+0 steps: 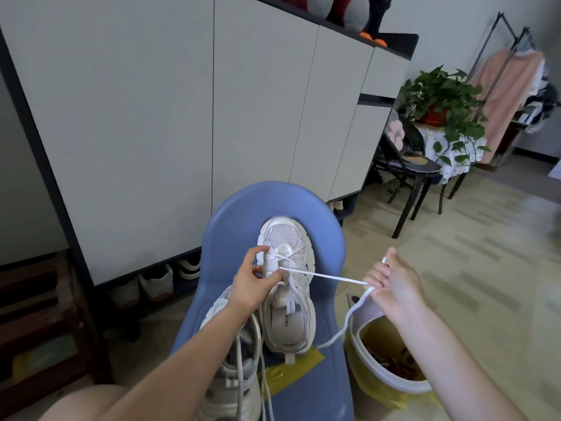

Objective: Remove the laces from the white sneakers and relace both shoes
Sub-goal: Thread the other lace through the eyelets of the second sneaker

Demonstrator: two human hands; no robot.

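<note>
A white sneaker (287,287) lies on a blue plastic chair (243,208), toe pointing away from me. My left hand (253,279) grips its left side near the lower eyelets. A white lace (328,277) runs taut from those eyelets to the right. My right hand (391,281) pinches that lace, and the loose end hangs down in a loop toward the chair seat. The second white sneaker (230,369) lies nearer to me under my left forearm, with a long lace (239,375) trailing down over it.
A yellow-lined bin (385,387) stands right of the chair, below my right wrist. A tall white cabinet (182,101) with shoes beneath it fills the back. A black chair (406,165), a potted plant (440,98) and a clothes rack (504,77) stand at the right.
</note>
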